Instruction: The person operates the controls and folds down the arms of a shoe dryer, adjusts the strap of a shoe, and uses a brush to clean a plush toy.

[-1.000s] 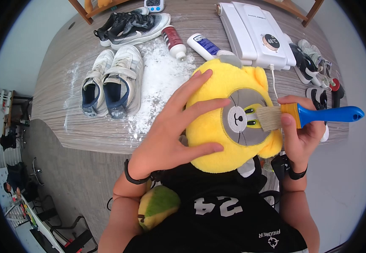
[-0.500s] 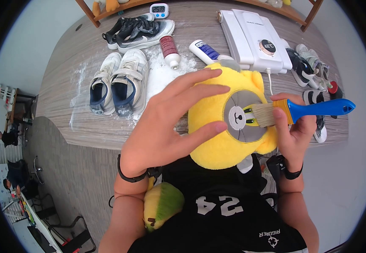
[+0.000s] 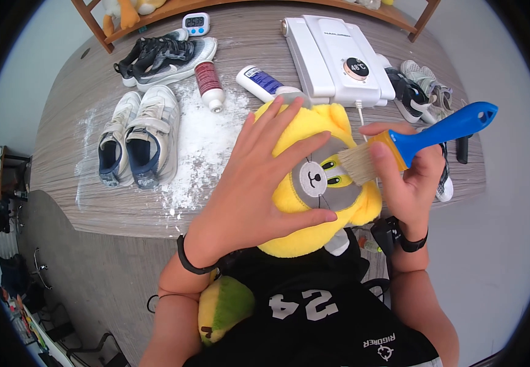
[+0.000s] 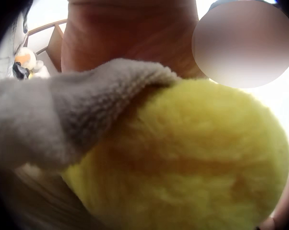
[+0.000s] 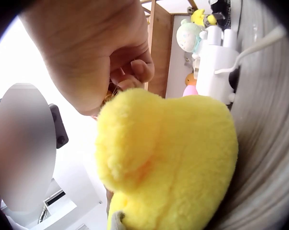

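Observation:
In the head view a yellow plush toy [image 3: 305, 241] with a grey embroidered face lies at the table's front edge. The left hand [image 3: 253, 186] rests on it with fingers spread, thumb below the face. The right hand [image 3: 408, 177] grips a brush with a blue handle [image 3: 451, 128] and pale bristles [image 3: 357, 163], which touch the face beside the eyes. In the left wrist view the plush [image 4: 197, 158] and a grey fuzzy part [image 4: 101, 100] lie below the wrist. The right wrist view shows the plush [image 5: 182, 153] under curled fingers [image 5: 135, 72]; the brush is mostly hidden there.
White shoes [image 3: 149, 137] and dark sneakers [image 3: 170, 61] stand left, near white powder [image 3: 198, 147]. A red-labelled bottle [image 3: 209, 85], a white bottle [image 3: 259, 82], a timer [image 3: 196, 24] and a white device [image 3: 338, 61] lie beyond the plush. More shoes [image 3: 408, 95] are at right.
The left hand, raised off the plush half a second ago, lies spread on it again. The brush handle has tilted upward and its bristles have shifted on the face. The head view has shifted.

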### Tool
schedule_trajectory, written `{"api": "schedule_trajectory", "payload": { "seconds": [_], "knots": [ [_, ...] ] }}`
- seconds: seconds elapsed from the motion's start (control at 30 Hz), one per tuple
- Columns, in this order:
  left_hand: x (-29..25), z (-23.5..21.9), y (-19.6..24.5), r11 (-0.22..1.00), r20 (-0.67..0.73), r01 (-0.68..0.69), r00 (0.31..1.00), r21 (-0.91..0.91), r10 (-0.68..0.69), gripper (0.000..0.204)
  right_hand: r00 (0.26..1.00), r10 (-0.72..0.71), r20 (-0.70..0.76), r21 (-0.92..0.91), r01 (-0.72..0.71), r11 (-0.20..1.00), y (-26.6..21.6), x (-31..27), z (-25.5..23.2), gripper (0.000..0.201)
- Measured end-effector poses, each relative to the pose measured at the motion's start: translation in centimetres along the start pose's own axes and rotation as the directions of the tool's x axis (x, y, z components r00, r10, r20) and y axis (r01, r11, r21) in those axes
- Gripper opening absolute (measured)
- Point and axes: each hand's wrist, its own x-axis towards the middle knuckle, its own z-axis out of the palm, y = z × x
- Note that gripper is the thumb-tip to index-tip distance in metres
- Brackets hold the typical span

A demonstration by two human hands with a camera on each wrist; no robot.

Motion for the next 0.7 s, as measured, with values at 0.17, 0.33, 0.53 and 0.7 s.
{"api": "schedule_trajectory", "payload": {
  "seconds": [0.17,0.33,0.53,0.7],
  "knots": [
    [-0.6,0.3,0.0,0.998,-0.034,0.061,0.998,0.000,-0.061,0.092,0.996,0.074,0.056,0.187,-0.083,0.979,-0.2,0.8,1.7,0.013],
    [-0.8,0.5,-0.3,0.997,-0.048,0.076,0.996,-0.033,-0.078,0.093,0.986,0.100,0.130,0.311,-0.137,0.940,0.4,0.6,3.1,0.011],
    [-0.6,0.2,0.2,0.996,-0.024,0.091,0.996,0.002,-0.091,0.092,0.988,0.023,0.153,0.283,-0.066,0.957,1.2,0.2,3.6,0.010],
    [-1.1,-0.9,0.8,0.988,0.027,0.144,0.989,-0.060,-0.142,0.093,0.972,0.199,0.121,0.248,-0.224,0.943,1.0,0.4,3.7,0.011]
  ]
}}
